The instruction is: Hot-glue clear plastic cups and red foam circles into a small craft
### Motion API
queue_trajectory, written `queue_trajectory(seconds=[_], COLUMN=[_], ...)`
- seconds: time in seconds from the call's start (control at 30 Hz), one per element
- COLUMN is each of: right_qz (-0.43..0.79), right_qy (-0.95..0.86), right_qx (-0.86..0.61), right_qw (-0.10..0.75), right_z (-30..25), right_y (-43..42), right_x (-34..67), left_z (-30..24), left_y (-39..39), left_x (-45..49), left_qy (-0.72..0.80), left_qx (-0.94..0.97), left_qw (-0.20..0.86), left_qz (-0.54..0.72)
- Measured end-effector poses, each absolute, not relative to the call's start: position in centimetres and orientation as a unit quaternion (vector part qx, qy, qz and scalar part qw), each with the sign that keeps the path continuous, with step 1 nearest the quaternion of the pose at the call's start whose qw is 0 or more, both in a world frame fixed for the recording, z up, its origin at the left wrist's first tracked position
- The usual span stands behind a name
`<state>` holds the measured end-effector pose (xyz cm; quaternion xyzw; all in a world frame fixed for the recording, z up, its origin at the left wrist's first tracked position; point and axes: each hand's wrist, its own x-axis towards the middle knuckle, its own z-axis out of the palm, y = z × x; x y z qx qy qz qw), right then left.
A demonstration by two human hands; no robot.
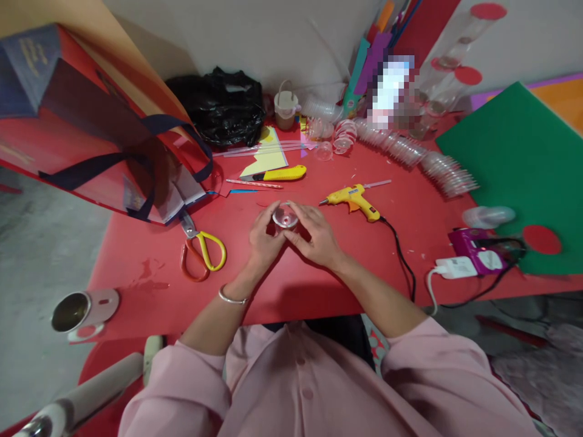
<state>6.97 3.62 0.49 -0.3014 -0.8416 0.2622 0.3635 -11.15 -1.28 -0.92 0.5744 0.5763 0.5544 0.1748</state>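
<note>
A small clear plastic cup (285,216) stands between my two hands, over the middle of the red table. My left hand (265,235) curls round its left side, and my right hand (316,233) closes on its right side. The thumbs meet at the near side of the cup. Something small and red shows inside or beneath it; I cannot make out which. To the right of my hands lies a yellow glue gun (353,199), its nozzle pointing toward them. Beyond the hands are a yellow box cutter (285,173) and a striped straw (254,183).
Scissors (200,250) lie left, near a large paper bag (113,121). A mug (79,311) stands at the left edge. Nested plastic cups (410,152) stretch along the back right. A power strip (483,252) with cords and a green sheet (514,170) occupy the right.
</note>
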Motion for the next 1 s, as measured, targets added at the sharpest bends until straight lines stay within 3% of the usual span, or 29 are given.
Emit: queue_trajectory(seconds=[1.0], right_qz=[0.254], right_qy=[-0.842], right_qx=[-0.31], right_qw=[0.362], right_z=[-0.06], right_y=[3.09], right_x=[6.75], left_z=[-1.13], left_y=[-1.37], left_x=[-11.15], left_qy=[0.571], left_qx=[0.564], left_qw=[0.195], left_qz=[0.564])
